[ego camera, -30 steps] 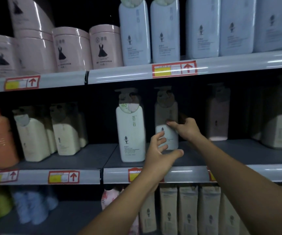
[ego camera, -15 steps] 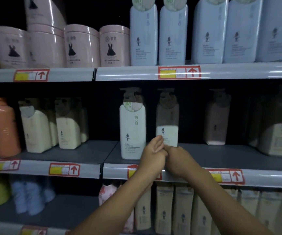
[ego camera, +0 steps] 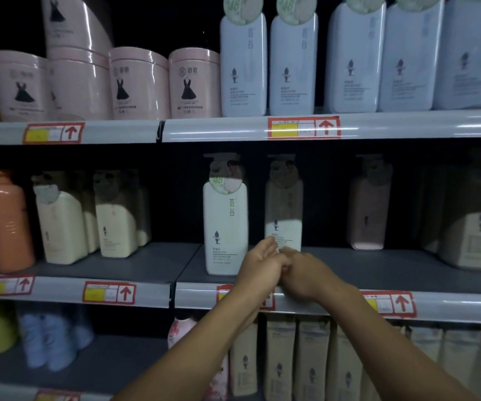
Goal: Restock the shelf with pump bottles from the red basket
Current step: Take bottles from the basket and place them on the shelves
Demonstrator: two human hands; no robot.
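Two white pump bottles stand on the middle shelf (ego camera: 407,273): one (ego camera: 224,227) near the front edge, another (ego camera: 284,215) further back and to its right. My left hand (ego camera: 258,266) and my right hand (ego camera: 306,273) meet in front of them, just above the shelf's front rail, fingers touching each other. Neither hand holds a bottle. The left fingers are loosely spread; the right hand is curled against them. The red basket is not in view.
A pinkish pump bottle (ego camera: 368,204) stands further right on the same shelf, cream bottles (ego camera: 115,218) and orange bottles (ego camera: 2,221) to the left. Pink tubs (ego camera: 138,85) and pale blue bottles (ego camera: 243,68) fill the upper shelf. Refill pouches (ego camera: 311,360) line the lower shelf.
My right hand has come back off the rear white bottle and dropped to the shelf's front edge, where it joined my left hand. Over the last half second the hands barely moved.
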